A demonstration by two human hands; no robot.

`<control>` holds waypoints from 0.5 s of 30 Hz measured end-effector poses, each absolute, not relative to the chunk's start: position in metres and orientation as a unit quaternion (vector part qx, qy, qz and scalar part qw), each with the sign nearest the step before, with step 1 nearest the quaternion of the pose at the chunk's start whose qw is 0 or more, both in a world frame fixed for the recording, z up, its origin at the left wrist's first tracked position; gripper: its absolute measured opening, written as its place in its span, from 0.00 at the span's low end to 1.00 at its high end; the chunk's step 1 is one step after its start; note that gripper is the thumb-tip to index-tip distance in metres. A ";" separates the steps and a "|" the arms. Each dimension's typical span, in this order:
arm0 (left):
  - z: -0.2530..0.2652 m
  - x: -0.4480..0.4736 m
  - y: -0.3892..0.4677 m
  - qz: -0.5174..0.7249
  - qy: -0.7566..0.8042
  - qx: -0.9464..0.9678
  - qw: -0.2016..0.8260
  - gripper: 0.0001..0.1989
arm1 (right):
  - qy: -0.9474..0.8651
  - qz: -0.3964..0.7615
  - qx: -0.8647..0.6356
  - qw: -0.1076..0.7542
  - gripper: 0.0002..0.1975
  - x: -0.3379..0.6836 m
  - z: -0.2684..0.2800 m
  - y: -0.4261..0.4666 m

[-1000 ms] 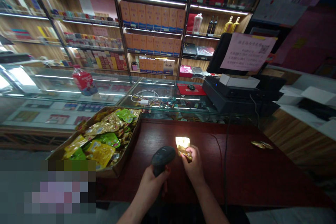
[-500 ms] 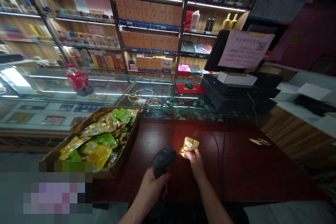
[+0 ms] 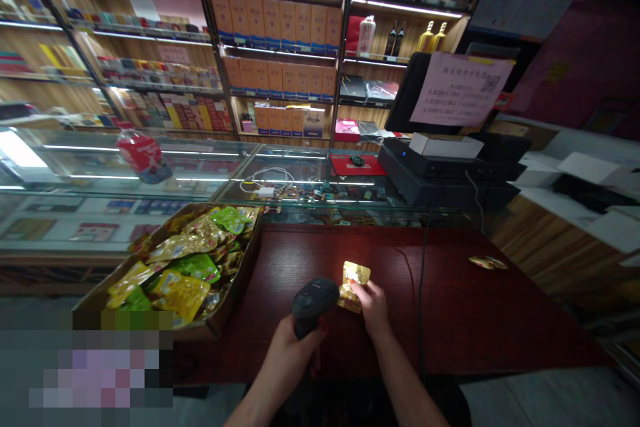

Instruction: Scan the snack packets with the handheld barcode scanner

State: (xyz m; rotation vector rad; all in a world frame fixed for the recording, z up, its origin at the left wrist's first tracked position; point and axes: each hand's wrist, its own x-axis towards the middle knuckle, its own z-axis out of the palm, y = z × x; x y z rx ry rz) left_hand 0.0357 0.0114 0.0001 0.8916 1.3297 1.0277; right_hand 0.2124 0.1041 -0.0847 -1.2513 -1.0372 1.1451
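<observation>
A black barcode scanner is gripped by its handle in my left hand, its head tilted toward the right. Just right of it, my right hand pinches a small gold snack packet upright above the dark red table. Light shines on the packet's face, and my fingers cover part of it. On the left, a cardboard box holds many gold, yellow and green snack packets. More gold packets lie at the table's right side.
A black cable crosses the table right of my hand. Behind stands a glass counter with a white charger cable, a red bottle and a mouse. A monitor with a paper sign stands at right.
My right hand has turned the gold packet more upright and shifted it slightly, closer to the scanner. The scanner stays nearly in place. The whole view has shifted a little.
</observation>
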 end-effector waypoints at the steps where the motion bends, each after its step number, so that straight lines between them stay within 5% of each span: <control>1: 0.000 0.036 0.011 0.438 0.569 0.384 0.580 0.13 | -0.439 0.484 -0.526 0.544 0.15 0.212 -0.084 0.104; 15: 0.004 0.035 0.001 0.404 0.595 0.432 0.545 0.17 | -0.426 0.497 -0.512 0.556 0.22 0.210 -0.096 0.110</control>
